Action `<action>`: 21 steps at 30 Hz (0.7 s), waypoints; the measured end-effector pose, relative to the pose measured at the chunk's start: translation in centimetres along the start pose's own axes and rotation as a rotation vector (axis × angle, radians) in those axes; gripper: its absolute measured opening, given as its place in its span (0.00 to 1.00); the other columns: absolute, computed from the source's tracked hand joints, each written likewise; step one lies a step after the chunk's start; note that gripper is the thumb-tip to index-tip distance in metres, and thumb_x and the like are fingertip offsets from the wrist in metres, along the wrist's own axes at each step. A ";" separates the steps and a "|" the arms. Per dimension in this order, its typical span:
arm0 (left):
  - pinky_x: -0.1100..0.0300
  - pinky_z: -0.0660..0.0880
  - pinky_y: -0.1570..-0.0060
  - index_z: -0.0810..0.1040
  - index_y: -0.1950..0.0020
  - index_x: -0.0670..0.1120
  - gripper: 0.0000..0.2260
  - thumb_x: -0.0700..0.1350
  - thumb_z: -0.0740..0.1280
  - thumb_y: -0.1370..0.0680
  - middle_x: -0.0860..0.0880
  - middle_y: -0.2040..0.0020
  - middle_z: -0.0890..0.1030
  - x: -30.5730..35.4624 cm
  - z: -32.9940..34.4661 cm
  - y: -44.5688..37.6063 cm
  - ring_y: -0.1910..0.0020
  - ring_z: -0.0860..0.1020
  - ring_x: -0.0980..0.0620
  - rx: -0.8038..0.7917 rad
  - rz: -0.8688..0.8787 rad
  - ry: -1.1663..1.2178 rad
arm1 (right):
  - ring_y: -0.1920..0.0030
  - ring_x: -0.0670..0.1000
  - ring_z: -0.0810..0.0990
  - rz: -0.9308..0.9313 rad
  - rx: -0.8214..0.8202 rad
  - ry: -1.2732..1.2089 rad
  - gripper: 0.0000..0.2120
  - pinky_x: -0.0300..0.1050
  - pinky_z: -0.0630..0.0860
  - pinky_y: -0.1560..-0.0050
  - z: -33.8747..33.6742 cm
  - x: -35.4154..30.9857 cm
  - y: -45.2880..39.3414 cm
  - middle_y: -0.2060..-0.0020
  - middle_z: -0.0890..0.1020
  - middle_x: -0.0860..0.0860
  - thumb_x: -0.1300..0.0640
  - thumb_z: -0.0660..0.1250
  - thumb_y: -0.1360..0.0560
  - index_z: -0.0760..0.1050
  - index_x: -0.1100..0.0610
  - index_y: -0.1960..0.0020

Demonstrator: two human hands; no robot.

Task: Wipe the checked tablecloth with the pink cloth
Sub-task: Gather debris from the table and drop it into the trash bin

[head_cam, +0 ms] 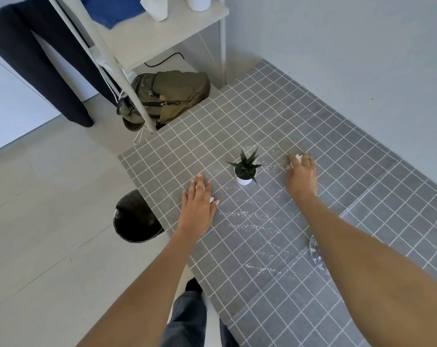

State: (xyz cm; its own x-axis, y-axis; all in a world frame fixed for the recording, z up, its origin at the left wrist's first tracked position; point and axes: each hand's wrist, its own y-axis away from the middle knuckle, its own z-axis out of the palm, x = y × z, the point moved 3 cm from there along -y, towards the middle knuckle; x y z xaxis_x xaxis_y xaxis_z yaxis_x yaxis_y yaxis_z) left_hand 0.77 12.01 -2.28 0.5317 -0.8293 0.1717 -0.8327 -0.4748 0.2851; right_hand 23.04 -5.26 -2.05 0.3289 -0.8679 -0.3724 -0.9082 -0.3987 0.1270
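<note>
Both hands lie palm down on the checked tablecloth (300,116), one on each side of the small potted plant (245,167) that stands near the middle of the table. The left hand (198,202) rests flat, just left of the plant and a little nearer the person, fingers spread, with a scrap of pale material peeking out from under its fingers. The right hand (302,175) lies to the right of the plant, its fingers curled over a small pale wad, which may be the pink cloth (298,158); its colour is too washed out to be sure. Pale specks are scattered on the tablecloth around the plant and in streaks on the person's side of it. Left of the plant, off the table edge, a dark bin (136,217) stands on the floor, and beyond the plant an olive backpack (173,93) sits under a shelf
</note>
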 end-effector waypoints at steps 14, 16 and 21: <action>0.51 0.48 0.24 0.46 0.22 0.41 0.32 0.35 0.60 0.20 0.43 0.21 0.47 0.8 0.8 3.6 0.23 0.49 0.43 0.045 0.060 -0.087 | 0.29 0.62 0.62 -0.079 0.015 0.057 0.22 0.59 0.64 0.30 0.6 -0.5 7.3 0.30 0.68 0.61 0.66 0.61 0.22 0.69 0.57 0.29; 0.52 0.51 0.24 0.49 0.22 0.41 0.30 0.33 0.59 0.21 0.43 0.22 0.51 0.5 0.3 4.1 0.24 0.53 0.43 0.056 0.067 -0.081 | 0.30 0.61 0.63 -0.088 0.003 0.067 0.24 0.58 0.63 0.30 0.8 -0.7 9.2 0.29 0.68 0.60 0.68 0.61 0.22 0.68 0.56 0.28; 0.53 0.58 0.26 0.52 0.23 0.42 0.28 0.32 0.58 0.21 0.43 0.23 0.54 -0.5 -1.5 5.6 0.25 0.57 0.44 0.092 0.073 -0.039 | 0.31 0.61 0.66 -0.123 0.003 0.058 0.29 0.57 0.67 0.32 1.3 -2.7 14.0 0.30 0.68 0.59 0.73 0.61 0.27 0.67 0.57 0.28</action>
State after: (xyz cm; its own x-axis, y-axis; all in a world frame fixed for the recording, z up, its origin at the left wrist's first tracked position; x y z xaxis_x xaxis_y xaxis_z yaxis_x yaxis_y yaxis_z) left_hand -3.94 10.16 0.62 0.4645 -0.8725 0.1515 -0.8804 -0.4365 0.1853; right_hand 9.09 -8.16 -0.46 0.4520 -0.8284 -0.3309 -0.8611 -0.5020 0.0805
